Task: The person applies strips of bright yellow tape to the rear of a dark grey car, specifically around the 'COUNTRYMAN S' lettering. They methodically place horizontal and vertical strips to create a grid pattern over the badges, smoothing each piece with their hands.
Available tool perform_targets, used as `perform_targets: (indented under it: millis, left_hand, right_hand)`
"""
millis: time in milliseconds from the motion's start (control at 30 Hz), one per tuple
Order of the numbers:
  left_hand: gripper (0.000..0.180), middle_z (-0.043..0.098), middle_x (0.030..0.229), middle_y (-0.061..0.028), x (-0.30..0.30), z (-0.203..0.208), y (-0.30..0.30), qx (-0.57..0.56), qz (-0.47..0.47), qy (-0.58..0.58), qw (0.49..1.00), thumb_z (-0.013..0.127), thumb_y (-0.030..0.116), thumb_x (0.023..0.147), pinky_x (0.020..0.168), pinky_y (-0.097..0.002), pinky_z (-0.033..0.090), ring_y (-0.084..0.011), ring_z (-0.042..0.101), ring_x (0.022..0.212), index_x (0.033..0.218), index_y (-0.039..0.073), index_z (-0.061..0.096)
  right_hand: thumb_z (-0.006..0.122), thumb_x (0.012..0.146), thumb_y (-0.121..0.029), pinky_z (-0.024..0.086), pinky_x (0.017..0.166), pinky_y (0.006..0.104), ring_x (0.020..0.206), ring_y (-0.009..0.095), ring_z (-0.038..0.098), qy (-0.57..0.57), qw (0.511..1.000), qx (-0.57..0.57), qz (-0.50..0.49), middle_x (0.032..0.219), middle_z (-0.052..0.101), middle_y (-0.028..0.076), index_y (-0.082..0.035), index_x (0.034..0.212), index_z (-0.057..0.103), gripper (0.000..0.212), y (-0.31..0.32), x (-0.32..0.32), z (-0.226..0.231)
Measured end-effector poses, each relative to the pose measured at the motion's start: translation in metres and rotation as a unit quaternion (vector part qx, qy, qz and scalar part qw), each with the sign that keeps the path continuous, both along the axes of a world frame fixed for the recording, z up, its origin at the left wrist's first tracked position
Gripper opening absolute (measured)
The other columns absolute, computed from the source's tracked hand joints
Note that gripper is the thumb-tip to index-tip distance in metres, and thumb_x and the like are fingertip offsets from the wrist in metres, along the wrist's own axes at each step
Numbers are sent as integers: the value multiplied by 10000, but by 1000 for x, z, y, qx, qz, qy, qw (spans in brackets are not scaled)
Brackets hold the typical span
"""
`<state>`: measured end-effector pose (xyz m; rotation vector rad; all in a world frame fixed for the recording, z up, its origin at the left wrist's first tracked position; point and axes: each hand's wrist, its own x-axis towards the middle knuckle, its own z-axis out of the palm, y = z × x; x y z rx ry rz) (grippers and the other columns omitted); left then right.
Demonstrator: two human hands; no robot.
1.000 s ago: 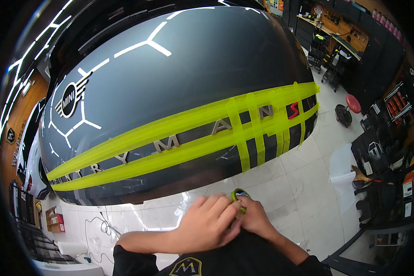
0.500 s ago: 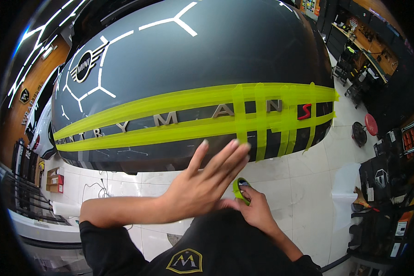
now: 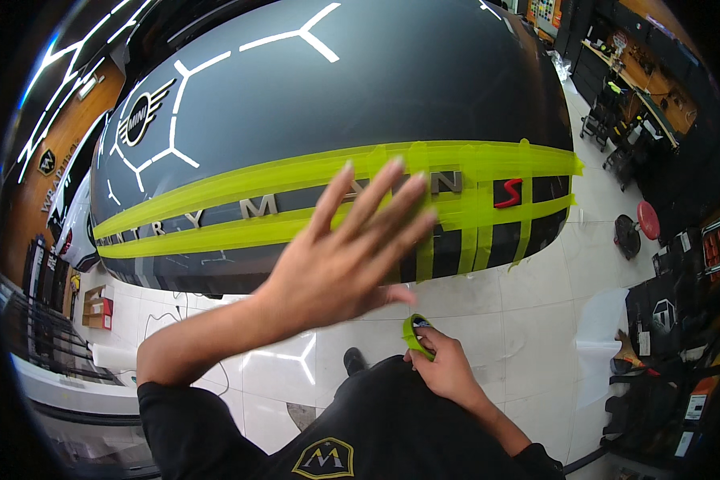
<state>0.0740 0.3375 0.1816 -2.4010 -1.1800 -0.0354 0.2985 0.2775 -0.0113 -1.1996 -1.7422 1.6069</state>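
Observation:
A dark grey car tailgate (image 3: 376,88) curves across the view. Two long strips of yellow-green masking tape (image 3: 240,182) run above and below a row of metal letters (image 3: 260,206) on it. Shorter strips cross them at the right, around a red letter badge (image 3: 507,193). My left hand (image 3: 328,260), back up and fingers spread, is over the taped row, covering some of it; whether the blurred fingertips touch the panel I cannot tell. Lower down, close to my body, my right hand (image 3: 444,366) is closed around a yellow-green tape roll (image 3: 410,336).
Pale floor tiles (image 3: 528,328) lie below the tailgate. At the right stand a red-topped round stool (image 3: 648,219), dark cases (image 3: 656,312) and a workbench (image 3: 628,76). A white car (image 3: 76,216) and a small red and brown box (image 3: 98,310) are at the left.
My left hand has moved up from below the lower tape strip to over the letter row, its fingers spreading wider. My right hand still holds the tape roll. The view has shifted slightly.

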Motion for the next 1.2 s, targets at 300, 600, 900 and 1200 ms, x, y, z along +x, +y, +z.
perform_targets:
  millis: [300,600,900,1200]
  left_hand:
    - [662,607,1379,-206,8,-78,-81,-311,-48,-258,914,782,376,911,975,-469,514,-329,613,1255,1459,84,555]
    - [477,695,1190,-183,14,-150,-50,-305,7,-566,766,852,231,848,870,-390,561,-351,685,1074,1234,-5,698]
    - [196,721,959,-99,6,-126,-50,-181,-115,-428,878,820,70,804,701,-384,584,-296,724,828,967,58,711]
    - [99,681,821,-122,-45,33,-58,-284,-127,-452,836,779,-39,843,585,-317,510,-223,680,707,860,5,692]
  right_hand:
    - [659,949,-39,568,793,354,882,217,747,105,993,-8,-56,974,749,218,75,1261,593,338,-6,-4,4]
    - [599,998,0,573,792,300,904,141,698,195,969,-18,-153,1039,737,133,96,1331,528,353,-16,-24,7]
    - [669,955,-65,480,1053,440,859,203,743,80,975,65,-199,834,749,90,48,1178,638,251,-35,-29,27]
    - [779,827,-143,561,948,505,740,265,736,117,930,349,9,828,730,113,-6,1004,698,238,-56,-12,134]
